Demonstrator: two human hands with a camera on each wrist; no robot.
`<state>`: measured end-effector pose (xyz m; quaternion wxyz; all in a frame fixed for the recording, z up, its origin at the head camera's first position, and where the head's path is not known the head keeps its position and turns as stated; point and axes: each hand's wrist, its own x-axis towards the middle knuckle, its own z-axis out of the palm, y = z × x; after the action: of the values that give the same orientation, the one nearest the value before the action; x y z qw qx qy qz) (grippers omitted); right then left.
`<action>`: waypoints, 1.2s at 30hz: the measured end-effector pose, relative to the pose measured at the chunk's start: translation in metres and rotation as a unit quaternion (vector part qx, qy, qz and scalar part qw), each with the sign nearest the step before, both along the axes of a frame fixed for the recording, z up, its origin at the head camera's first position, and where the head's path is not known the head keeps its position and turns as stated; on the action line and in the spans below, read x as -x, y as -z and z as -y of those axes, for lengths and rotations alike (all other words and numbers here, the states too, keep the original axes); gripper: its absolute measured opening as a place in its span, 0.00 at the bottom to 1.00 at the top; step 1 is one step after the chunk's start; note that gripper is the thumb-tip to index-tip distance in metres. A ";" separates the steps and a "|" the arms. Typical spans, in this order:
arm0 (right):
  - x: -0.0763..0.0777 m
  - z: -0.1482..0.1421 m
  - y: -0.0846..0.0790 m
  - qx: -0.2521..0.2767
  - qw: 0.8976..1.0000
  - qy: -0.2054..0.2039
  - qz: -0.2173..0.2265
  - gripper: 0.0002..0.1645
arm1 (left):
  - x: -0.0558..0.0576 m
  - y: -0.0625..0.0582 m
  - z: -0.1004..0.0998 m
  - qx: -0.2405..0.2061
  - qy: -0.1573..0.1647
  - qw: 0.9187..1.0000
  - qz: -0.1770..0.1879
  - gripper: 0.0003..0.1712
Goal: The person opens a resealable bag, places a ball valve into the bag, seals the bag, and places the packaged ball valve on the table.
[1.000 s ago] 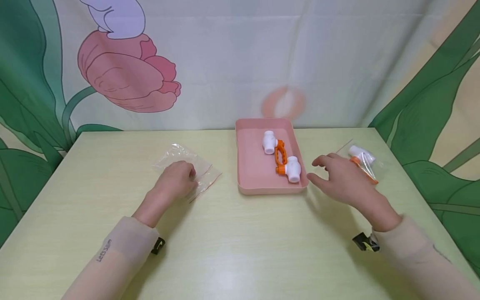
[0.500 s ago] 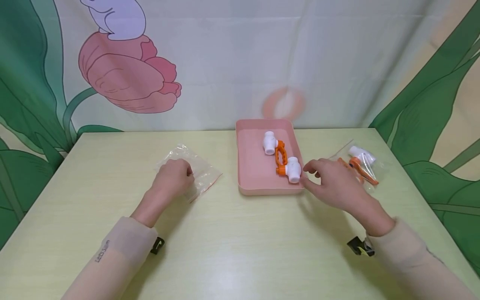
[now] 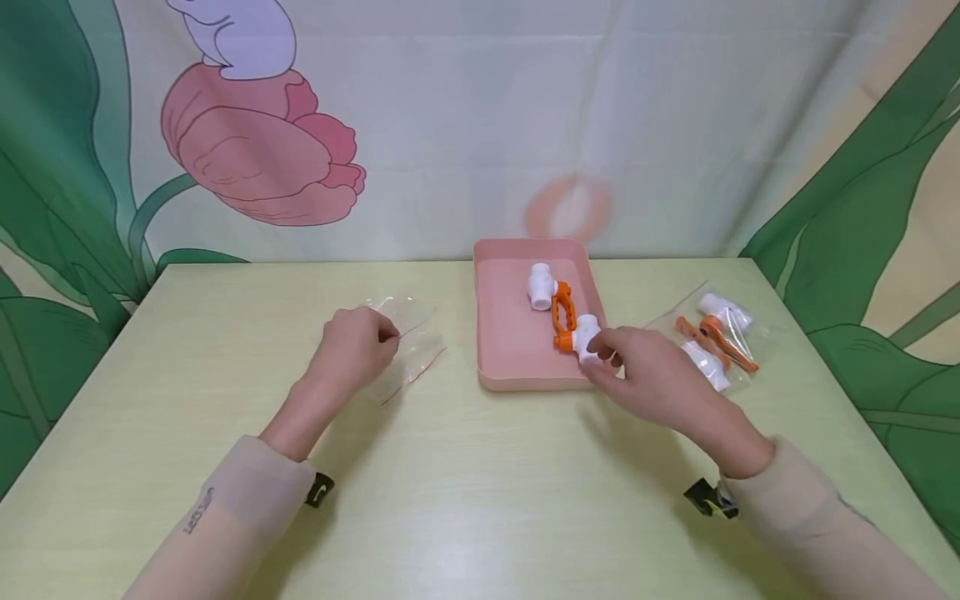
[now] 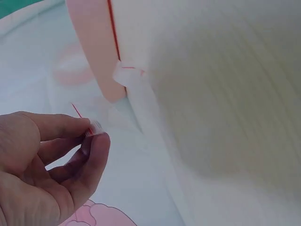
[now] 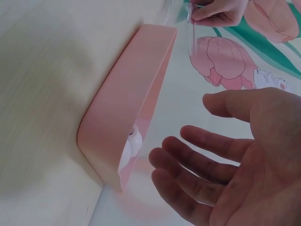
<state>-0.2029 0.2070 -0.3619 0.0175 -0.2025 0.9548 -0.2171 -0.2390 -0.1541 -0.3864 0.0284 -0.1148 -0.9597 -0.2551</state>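
My left hand pinches the edge of a clear zip bag between thumb and finger. A red seal line shows on that bag in the left wrist view. My right hand, fingers spread and loosely bent, hovers over the right side of a pink tray. Below its fingertips lies a white ball valve with an orange handle, partly hidden by the hand. A second white ball valve lies farther back in the tray. The right wrist view shows a gap between the fingers and the tray wall.
On the right of the table, another clear zip bag holds white valve bodies and orange handles. A printed curtain hangs behind the table's far edge.
My right hand has moved left from beside the tray to over the nearer ball valve, uncovering the right-hand bag. My left hand has lifted the clear bag's edge slightly.
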 end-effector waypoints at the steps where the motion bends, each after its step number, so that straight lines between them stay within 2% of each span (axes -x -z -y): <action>1: 0.000 0.001 0.001 0.002 1.000 -0.004 -0.002 0.15 | -0.001 -0.001 -0.002 -0.005 0.002 1.000 0.000 0.11; 10: -0.001 0.013 0.006 0.065 0.995 -0.051 -0.047 0.05 | -0.014 -0.009 -0.021 -0.045 0.025 0.999 -0.012 0.09; 18: -0.005 0.031 0.006 0.147 0.985 -0.079 -0.052 0.03 | -0.028 -0.023 -0.039 -0.058 0.037 0.997 -0.038 0.07; 24: -0.005 0.044 0.005 0.185 0.979 -0.083 -0.016 0.03 | -0.039 -0.031 -0.053 -0.068 0.061 0.994 -0.058 0.05; 30: -0.002 0.056 0.004 0.231 0.970 -0.067 0.039 0.10 | -0.050 -0.034 -0.065 -0.069 0.082 0.990 -0.087 0.03; 36: -0.002 0.064 0.004 0.316 0.943 -0.038 0.099 0.12 | -0.060 -0.034 -0.076 -0.065 0.099 0.988 -0.102 0.04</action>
<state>-0.2012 0.1431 -0.3658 0.0553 -0.2115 0.8221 -0.5257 -0.1790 -0.0776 -0.3519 0.1084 -0.2331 -0.9168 -0.3056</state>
